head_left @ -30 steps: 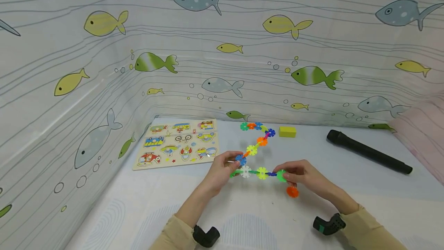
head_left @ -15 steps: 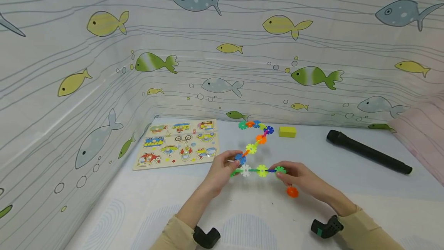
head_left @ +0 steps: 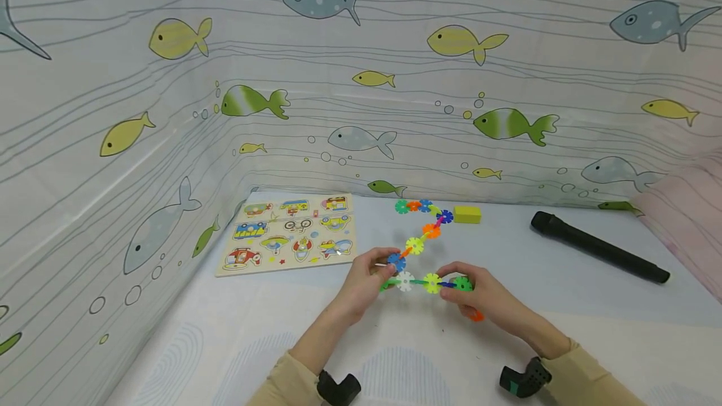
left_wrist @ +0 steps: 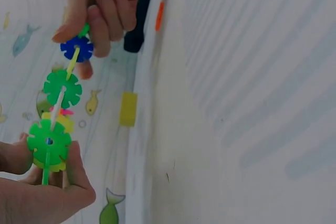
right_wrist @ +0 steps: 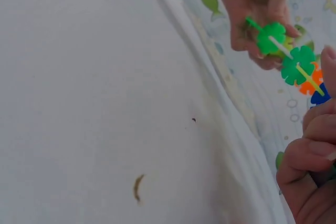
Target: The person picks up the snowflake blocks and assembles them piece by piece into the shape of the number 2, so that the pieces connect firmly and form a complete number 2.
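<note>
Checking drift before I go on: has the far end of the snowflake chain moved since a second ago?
Yes. The chain's far end has swung right, closing toward the yellow block, which has stayed put. Both hands, left and right, hold the near end.

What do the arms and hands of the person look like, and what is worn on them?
Both hands, the left hand and the right hand, are bare, with no gloves or rings visible. Each forearm wears a long beige sleeve that ends short of the wrist. Under each wrist sits a small black camera mount; the right one shows a small green mark.
</note>
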Demonstrator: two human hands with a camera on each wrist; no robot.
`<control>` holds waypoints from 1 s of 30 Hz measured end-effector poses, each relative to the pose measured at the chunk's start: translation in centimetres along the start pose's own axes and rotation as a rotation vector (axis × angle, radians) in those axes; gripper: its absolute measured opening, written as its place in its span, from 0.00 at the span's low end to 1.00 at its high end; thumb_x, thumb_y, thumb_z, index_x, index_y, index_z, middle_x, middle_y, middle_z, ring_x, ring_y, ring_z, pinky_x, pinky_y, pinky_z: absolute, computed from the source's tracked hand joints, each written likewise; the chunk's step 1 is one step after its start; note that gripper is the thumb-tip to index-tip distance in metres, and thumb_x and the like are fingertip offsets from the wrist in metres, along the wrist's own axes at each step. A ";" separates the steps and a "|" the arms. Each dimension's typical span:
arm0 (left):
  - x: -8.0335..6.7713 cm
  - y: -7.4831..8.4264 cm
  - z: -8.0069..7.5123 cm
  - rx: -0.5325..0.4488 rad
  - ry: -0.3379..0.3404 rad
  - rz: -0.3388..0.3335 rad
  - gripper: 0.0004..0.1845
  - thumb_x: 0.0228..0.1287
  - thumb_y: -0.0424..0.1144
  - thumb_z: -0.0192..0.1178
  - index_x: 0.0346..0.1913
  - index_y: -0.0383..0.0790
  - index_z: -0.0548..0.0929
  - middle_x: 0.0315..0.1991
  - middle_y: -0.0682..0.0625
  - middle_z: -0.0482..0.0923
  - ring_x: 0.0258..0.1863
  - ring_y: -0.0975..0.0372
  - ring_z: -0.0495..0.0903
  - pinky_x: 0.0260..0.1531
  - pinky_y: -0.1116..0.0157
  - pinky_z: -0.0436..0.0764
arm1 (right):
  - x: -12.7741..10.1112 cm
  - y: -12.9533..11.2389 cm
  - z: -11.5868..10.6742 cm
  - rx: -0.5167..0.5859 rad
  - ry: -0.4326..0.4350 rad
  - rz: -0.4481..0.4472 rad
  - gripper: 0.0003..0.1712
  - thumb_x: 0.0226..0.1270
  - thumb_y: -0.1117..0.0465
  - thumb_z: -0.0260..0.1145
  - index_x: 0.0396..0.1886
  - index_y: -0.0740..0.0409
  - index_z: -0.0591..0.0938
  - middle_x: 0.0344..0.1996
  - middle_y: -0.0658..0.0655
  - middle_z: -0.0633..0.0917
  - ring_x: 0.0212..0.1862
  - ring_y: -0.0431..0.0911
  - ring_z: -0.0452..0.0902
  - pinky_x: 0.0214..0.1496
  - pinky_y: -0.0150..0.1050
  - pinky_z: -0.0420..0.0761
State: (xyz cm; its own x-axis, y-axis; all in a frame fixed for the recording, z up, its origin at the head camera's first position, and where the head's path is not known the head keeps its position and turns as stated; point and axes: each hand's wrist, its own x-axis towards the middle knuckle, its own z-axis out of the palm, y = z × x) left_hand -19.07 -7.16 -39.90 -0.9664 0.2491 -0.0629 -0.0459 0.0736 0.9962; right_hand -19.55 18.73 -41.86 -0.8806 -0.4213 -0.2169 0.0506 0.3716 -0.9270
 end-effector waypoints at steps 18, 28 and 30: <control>-0.2 0.1 0.4 0.032 0.016 0.003 0.17 0.74 0.28 0.53 0.63 0.36 0.78 0.54 0.41 0.75 0.46 0.60 0.79 0.48 0.64 0.84 | -0.1 -0.7 1.0 -0.081 0.052 0.057 0.25 0.68 0.41 0.66 0.50 0.57 0.82 0.15 0.50 0.67 0.19 0.43 0.62 0.20 0.32 0.64; -0.2 -0.3 0.6 0.068 0.012 0.032 0.17 0.73 0.29 0.54 0.62 0.36 0.78 0.53 0.42 0.76 0.46 0.60 0.77 0.42 0.68 0.81 | -0.4 -0.7 0.7 -0.015 -0.055 0.045 0.25 0.73 0.46 0.62 0.47 0.66 0.79 0.15 0.48 0.61 0.19 0.42 0.56 0.20 0.32 0.60; -0.2 -0.3 0.7 0.070 0.008 0.041 0.17 0.73 0.29 0.55 0.61 0.36 0.79 0.52 0.42 0.76 0.45 0.60 0.77 0.43 0.68 0.81 | -0.4 -0.6 0.8 0.003 -0.055 0.054 0.24 0.73 0.47 0.62 0.45 0.67 0.78 0.15 0.48 0.60 0.19 0.42 0.55 0.20 0.32 0.59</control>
State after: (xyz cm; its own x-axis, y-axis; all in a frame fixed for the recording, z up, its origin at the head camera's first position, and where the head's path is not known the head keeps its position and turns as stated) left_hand -18.68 -6.54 -40.27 -0.9691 0.2457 -0.0218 0.0110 0.1310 0.9913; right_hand -18.87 18.03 -41.43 -0.8493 -0.4457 -0.2830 0.0986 0.3927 -0.9144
